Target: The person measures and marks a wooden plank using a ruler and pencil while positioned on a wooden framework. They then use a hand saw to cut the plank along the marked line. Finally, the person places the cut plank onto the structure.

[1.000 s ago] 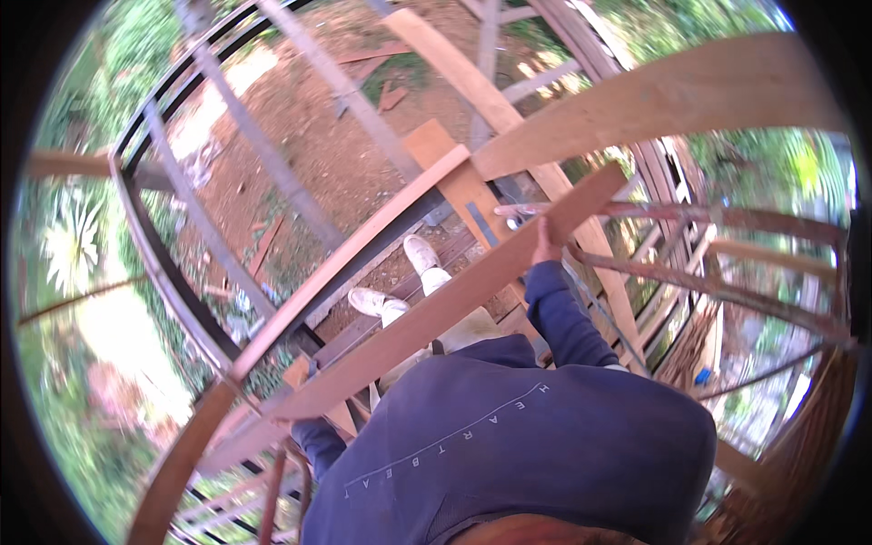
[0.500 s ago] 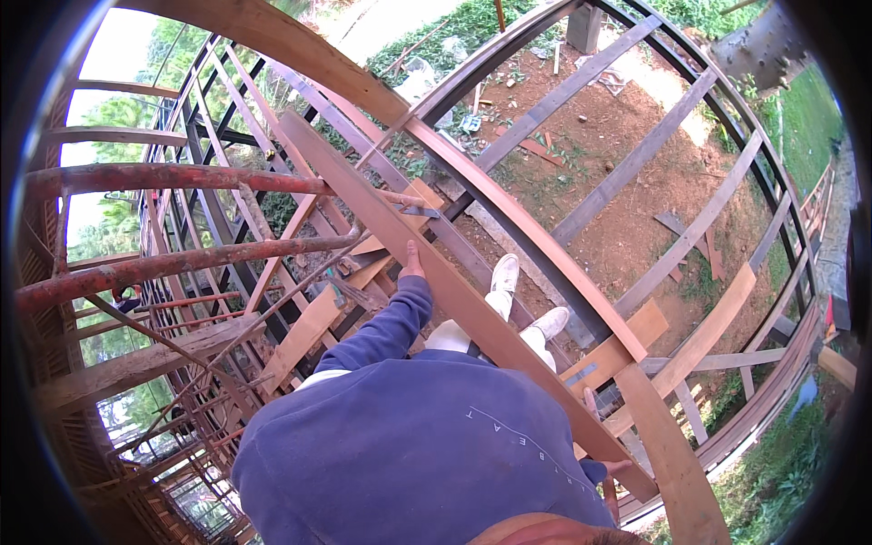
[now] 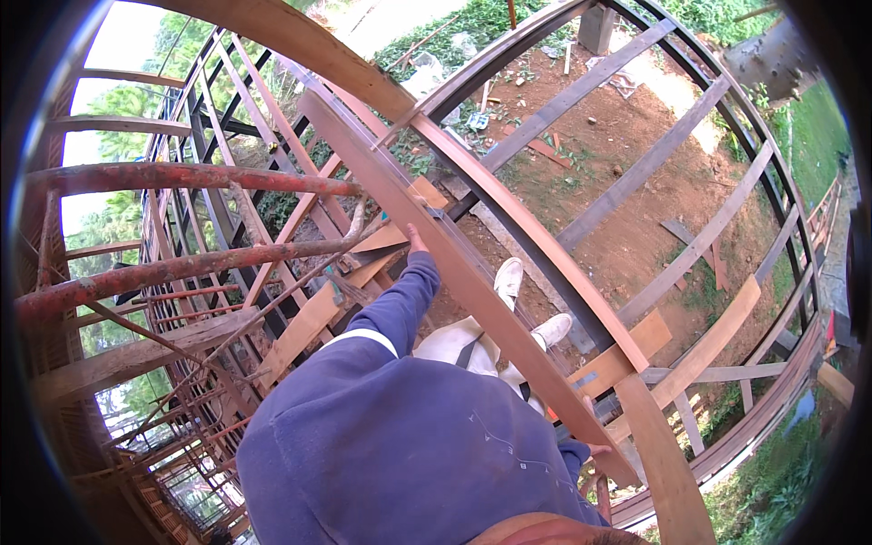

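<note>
A long reddish-brown wooden board [image 3: 472,295] runs slantwise across the view, in front of my body. My left hand [image 3: 417,241] grips its near edge around the middle, partly hidden behind the wood. Close to the board's lower right end, my right hand [image 3: 598,450] is closed on it, and most of that hand is out of sight. Just beyond, a similar plank [image 3: 531,241] lies along a dark beam. Pale wooden blocks [image 3: 607,371] sit under and beside the lower part of the board.
Red rusty scaffold pipes [image 3: 200,179] jut in from the left. A curved wooden beam [image 3: 300,50] crosses the top, and another plank [image 3: 668,463] stands at lower right. Dark joists [image 3: 636,173] span bare soil ahead. My white shoes [image 3: 509,280] are beyond the board.
The board has moved a little away from me, its upper end up and to the right. My left hand has moved with it, and more of my legs shows.
</note>
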The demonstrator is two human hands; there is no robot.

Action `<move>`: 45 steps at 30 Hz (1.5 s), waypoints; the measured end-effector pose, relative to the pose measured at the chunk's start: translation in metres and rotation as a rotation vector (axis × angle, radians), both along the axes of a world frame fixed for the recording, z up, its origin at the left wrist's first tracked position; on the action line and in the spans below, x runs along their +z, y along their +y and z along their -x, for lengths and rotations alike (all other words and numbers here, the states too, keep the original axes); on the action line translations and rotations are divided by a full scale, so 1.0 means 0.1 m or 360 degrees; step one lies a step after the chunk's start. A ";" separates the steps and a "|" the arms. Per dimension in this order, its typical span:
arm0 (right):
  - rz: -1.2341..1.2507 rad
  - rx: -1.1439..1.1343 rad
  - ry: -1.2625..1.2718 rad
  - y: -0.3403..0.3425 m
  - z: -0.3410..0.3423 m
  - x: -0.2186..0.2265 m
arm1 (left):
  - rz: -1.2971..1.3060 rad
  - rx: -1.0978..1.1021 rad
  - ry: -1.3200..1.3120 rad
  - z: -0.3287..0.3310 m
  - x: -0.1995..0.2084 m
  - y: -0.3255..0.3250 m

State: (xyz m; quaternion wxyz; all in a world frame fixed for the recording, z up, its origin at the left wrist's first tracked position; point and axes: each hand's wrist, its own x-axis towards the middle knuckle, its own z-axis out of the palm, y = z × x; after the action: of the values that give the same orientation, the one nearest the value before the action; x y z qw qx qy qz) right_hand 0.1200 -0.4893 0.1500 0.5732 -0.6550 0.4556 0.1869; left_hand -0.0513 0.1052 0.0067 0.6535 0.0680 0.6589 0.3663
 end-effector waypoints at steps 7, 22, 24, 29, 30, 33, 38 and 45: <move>-0.0029 0.0039 0.0017 0.14 -0.03 -0.15 | -0.0085 -0.0061 0.0054 -0.09 -0.31 0.09; -0.0073 0.0038 0.0011 0.16 -0.04 -0.31 | 0.0027 -0.0174 0.0134 -0.25 0.07 -0.02; -0.0086 0.0032 0.0004 0.17 -0.06 -0.34 | -0.0006 -0.0183 0.0105 -0.28 0.11 0.00; -0.0103 0.0023 -0.0003 0.16 -0.09 -0.40 | -0.0016 -0.0246 0.0169 -0.35 0.22 0.01; -0.0102 0.0014 -0.0003 0.14 -0.09 -0.40 | -0.0027 -0.0251 0.0200 -0.37 0.24 0.00; -0.0125 0.0013 0.0002 0.14 -0.09 -0.43 | -0.0047 -0.0204 0.0242 -0.39 0.26 0.00; -0.0129 -0.0018 -0.0019 0.09 -0.06 -0.46 | -0.0057 -0.0194 0.0310 -0.44 0.29 -0.07; -0.0306 -0.0188 -0.0077 0.06 0.12 -0.61 | -0.0062 -0.0203 0.0413 -0.42 0.20 0.27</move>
State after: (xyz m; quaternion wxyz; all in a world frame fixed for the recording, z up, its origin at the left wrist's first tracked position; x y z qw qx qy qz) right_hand 0.1080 -0.4835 0.0889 0.6543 -0.5732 0.4594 0.1796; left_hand -0.0094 0.1323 0.0270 0.5833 0.1693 0.7249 0.3249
